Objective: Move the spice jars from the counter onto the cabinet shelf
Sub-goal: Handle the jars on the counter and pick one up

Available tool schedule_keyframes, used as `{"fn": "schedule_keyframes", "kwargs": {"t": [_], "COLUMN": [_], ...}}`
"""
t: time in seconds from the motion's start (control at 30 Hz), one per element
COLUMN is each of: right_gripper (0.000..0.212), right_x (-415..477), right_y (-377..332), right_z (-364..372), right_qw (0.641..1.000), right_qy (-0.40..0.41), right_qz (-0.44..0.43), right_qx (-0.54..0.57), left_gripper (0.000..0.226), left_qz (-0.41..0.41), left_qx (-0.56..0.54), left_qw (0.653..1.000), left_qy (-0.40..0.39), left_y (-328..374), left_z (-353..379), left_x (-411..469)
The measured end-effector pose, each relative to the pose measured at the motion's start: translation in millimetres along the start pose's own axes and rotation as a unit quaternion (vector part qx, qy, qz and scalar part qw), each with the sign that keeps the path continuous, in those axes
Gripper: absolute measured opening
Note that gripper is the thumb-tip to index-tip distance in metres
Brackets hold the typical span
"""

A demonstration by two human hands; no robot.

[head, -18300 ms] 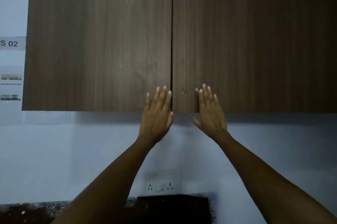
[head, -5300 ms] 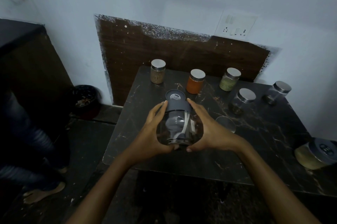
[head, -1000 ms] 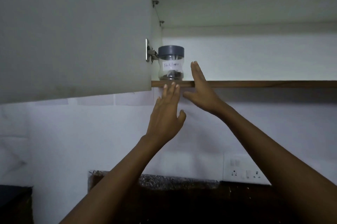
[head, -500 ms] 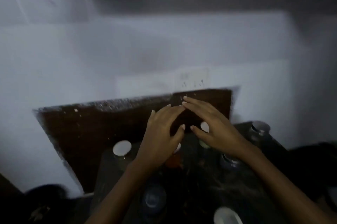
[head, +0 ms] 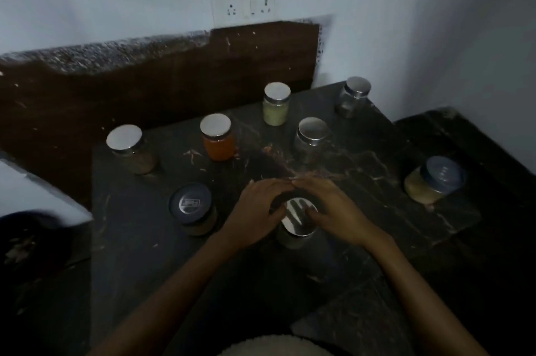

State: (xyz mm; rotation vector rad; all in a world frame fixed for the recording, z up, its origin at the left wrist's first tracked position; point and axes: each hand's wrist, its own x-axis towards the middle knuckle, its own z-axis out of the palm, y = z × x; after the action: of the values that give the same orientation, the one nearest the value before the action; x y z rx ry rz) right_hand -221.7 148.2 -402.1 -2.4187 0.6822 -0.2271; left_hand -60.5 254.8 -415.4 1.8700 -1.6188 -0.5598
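So half a second back the view was a blurry swing down from the cabinet, and now we're looking straight at the dark marbled stone counter [head: 362,170] again. Our left hand [head: 258,213] and right hand [head: 333,210] have dropped onto the small glass jar with the shiny silver lid [head: 297,222] near the front, fingers curled around its sides and fingertips nearly meeting behind it. It's standing on the counter.

Behind it sit the orange-filled glass jar [head: 218,141], the pale green one [head: 276,103], a brownish one [head: 130,149] and two nearly clear ones [head: 311,135] [head: 352,96]. The grey-lidded jar [head: 193,209] is just left of our hands; another [head: 433,181] leans on the right.
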Motion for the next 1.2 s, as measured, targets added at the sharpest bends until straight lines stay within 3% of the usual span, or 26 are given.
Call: {"fn": "schedule_keyframes", "kwargs": {"t": [0.2,0.43,0.57,0.83,1.03,1.2], "right_gripper": [0.084,0.079,0.072,0.043,0.027,0.019], "right_x": [-29,-28,-19,12,33,44], "right_y": [30,29,24,-15,-37,-48], "right_z": [44,65,53,1,-9,-10], "right_qw": [0.986,0.959,0.951,0.948,0.95,0.944], "right_qy": [-0.057,0.045,0.037,0.015,-0.02,-0.04], "right_qz": [0.111,0.147,0.129,0.078,0.057,0.067], "right_qx": [0.113,0.24,0.277,0.308,0.307,0.321], "left_gripper": [0.044,0.053,0.062,0.12,0.129,0.12], "left_qz": [0.0,-0.027,-0.008,0.017,0.035,0.035], "left_qx": [0.026,-0.025,-0.067,-0.045,-0.04,-0.069], "left_qw": [0.996,0.989,0.991,0.995,0.997,0.997], "left_qy": [-0.086,-0.145,-0.115,-0.084,-0.059,-0.004], "left_y": [-10,-15,-19,-12,-12,-9], "left_z": [35,33,21,-14,-35,-50], "left_x": [-23,-30,-32,-41,-43,-46]}}
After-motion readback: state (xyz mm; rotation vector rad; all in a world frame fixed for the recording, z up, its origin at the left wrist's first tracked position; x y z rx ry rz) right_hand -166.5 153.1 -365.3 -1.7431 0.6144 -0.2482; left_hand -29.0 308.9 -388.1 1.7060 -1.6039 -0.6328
